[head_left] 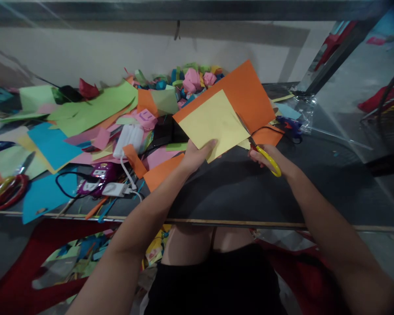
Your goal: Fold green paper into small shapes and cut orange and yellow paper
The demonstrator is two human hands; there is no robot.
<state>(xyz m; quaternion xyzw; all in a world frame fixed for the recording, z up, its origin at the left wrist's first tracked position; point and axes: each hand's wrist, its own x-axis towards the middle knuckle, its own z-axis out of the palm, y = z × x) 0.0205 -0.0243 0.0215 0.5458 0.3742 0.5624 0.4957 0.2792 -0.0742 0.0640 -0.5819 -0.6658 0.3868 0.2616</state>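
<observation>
My left hand (196, 154) pinches the lower edge of a yellow paper sheet (213, 119), which lies over an orange sheet (246, 94); both are held up above the dark table (236, 192). My right hand (265, 158) grips yellow-handled scissors (272, 162). Their blades reach up into the right edge of the yellow and orange sheets. The fingers of both hands are closed.
Coloured paper sheets and scraps (85, 113) cover the table's left and back. A heap of folded paper pieces (190, 78) sits at the back. Red scissors (6, 192), a white power strip (128, 139), a purple device (96, 177) and a blue glue gun (290, 124) lie about.
</observation>
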